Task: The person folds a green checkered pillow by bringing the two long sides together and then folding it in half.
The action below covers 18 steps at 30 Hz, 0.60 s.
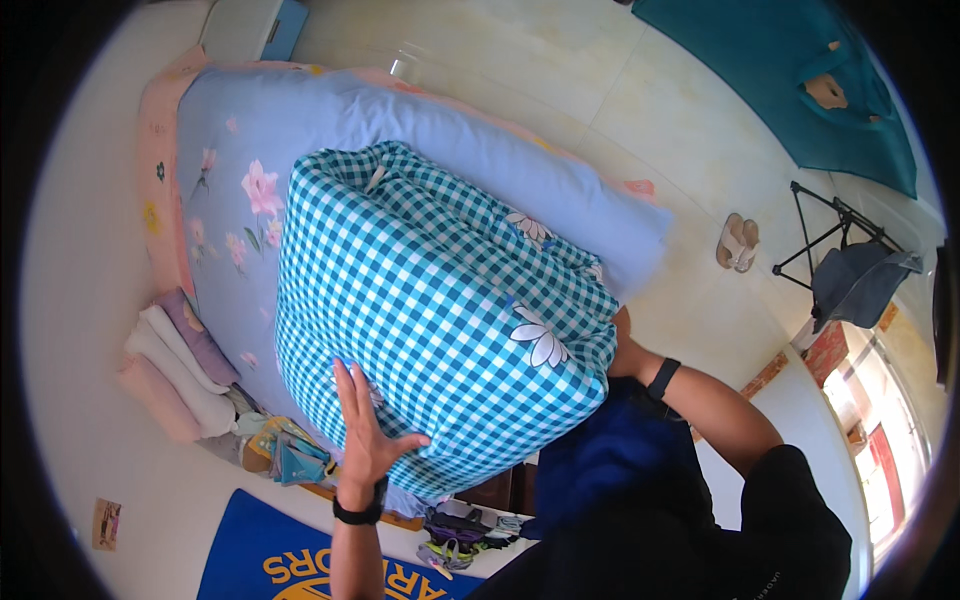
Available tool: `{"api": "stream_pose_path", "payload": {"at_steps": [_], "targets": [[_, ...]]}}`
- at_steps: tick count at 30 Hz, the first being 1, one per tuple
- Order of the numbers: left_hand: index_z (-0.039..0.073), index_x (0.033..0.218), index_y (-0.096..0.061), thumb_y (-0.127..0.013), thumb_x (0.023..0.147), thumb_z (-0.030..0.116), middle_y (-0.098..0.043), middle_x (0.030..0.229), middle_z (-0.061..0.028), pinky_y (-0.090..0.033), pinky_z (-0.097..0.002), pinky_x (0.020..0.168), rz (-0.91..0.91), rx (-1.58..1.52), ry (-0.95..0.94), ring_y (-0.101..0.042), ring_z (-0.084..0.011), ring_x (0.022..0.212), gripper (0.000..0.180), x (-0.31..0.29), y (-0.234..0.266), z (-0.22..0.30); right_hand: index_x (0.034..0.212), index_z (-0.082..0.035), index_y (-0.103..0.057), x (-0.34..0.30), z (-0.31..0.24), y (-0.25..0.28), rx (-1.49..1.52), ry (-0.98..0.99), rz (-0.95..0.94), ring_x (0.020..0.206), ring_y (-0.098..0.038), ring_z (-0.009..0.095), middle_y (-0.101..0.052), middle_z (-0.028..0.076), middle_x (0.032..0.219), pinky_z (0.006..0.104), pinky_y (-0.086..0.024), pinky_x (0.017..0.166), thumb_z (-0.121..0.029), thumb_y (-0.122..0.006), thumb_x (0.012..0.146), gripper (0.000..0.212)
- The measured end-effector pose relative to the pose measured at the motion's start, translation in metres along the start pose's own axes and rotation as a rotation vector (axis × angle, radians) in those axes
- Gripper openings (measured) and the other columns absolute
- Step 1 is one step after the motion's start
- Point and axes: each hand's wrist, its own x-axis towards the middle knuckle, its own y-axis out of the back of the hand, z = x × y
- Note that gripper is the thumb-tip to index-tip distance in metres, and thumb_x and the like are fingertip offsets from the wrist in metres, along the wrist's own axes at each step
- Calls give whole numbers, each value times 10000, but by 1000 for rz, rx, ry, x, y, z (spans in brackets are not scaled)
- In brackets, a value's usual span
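Note:
A thick folded quilt (pixel 420 300) in teal and white checks with white flower prints fills the middle of the head view, over the bed (pixel 240 130) with its pale blue flowered sheet. My left hand (pixel 368 440) lies against the quilt's near side, fingers stretched out and thumb spread. At the quilt's right end is my right hand (pixel 625 350). Its wrist and the back of the hand show, but the fingers are hidden behind the fabric, so their grip is not visible. Each wrist wears a black band.
Rolled bedding (pixel 180 365) and small packets (pixel 300 460) lie along the bed's left side. A blue banner (pixel 250 550) is at the lower left. On the tiled floor to the right stand beige slippers (pixel 738 243) and a folding chair (pixel 850 245) with a dark cap.

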Motion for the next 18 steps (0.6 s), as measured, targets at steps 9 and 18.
{"api": "stream_pose_path", "payload": {"at_steps": [9,18], "targets": [[-46,1583,-167,-917,556,539,-62,1647,-335,-121,-659,1192,59,-28,140,-70,-515,1528,1399,-55,-84,36,1225,-35,-651,26,-139,95,-396,-190,40,1045,-692,365,-717,203,1119,411,-544,888,-133,-652,926,315],[-26,1585,-189,-848,588,604,-62,1645,-336,-90,-667,1195,50,39,196,-52,-496,1538,1351,-57,-124,64,1496,-152,-459,78,-281,-26,-999,399,-699,1514,-260,376,-316,129,1630,566,-251,1204,-323,-910,646,977]]}}
